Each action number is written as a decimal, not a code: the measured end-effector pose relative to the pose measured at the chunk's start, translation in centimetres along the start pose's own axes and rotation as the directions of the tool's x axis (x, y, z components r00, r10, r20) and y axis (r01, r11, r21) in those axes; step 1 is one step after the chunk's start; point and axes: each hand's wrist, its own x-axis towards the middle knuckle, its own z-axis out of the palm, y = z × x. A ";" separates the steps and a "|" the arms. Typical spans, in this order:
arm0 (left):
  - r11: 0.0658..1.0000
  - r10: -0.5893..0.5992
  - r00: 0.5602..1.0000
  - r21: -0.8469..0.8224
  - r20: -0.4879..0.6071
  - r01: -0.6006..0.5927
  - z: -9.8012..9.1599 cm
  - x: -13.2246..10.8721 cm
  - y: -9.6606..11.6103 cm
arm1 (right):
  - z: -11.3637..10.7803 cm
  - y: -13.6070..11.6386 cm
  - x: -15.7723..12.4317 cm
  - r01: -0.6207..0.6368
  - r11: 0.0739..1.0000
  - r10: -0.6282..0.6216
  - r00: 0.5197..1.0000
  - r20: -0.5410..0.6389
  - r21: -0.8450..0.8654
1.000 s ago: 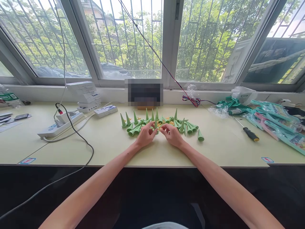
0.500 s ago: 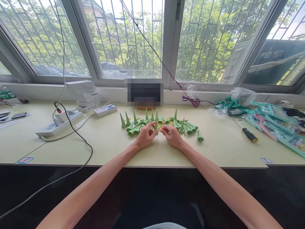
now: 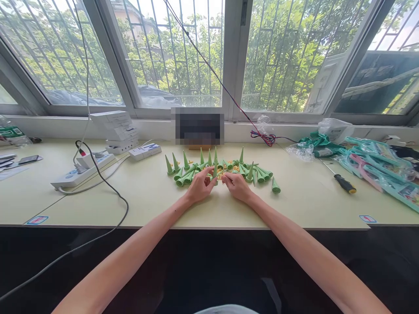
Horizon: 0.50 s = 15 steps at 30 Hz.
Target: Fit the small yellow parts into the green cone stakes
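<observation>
My left hand (image 3: 200, 186) is closed around a small green paper cone (image 3: 214, 171), which stands point up between thumb and fingers. Just to its right, the fingertips of my right hand (image 3: 236, 185) are pinched together; whatever is between them is too small or hidden to make out. Behind both hands lies a heap of green cones (image 3: 188, 176), some upright, others on their sides with the open end towards me. Small orange-yellow pieces (image 3: 229, 165) are scattered among them. One single cone (image 3: 275, 186) lies on its side to the right of the heap.
A screwdriver (image 3: 344, 183) and teal plastic packages (image 3: 376, 165) lie at the right. A power strip (image 3: 81, 171) with cables and stacked white boxes (image 3: 118, 131) occupy the left. A pixelated dark object (image 3: 199, 126) stands before the windows. The table's front edge (image 3: 222, 228) runs beneath my forearms.
Both hands hold nearly the same position, with the left still around the upright cone. My right fingertips have shifted very slightly. The view itself has moved a little.
</observation>
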 end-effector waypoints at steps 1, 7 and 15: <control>1.000 -0.003 1.000 -0.005 0.004 0.003 0.0 0.0 0.1 | 0.0 0.0 0.0 -0.001 1.000 0.001 1.000 0.001 0.001; 0.999 -0.016 1.000 -0.040 0.021 0.017 -0.2 0.1 0.7 | 0.1 0.2 0.0 -0.010 1.000 0.010 1.000 0.005 0.019; 0.990 -0.088 0.996 -0.109 -0.015 0.086 -0.1 0.3 0.5 | 0.0 -0.1 0.0 -0.020 0.999 0.021 0.999 -0.031 0.048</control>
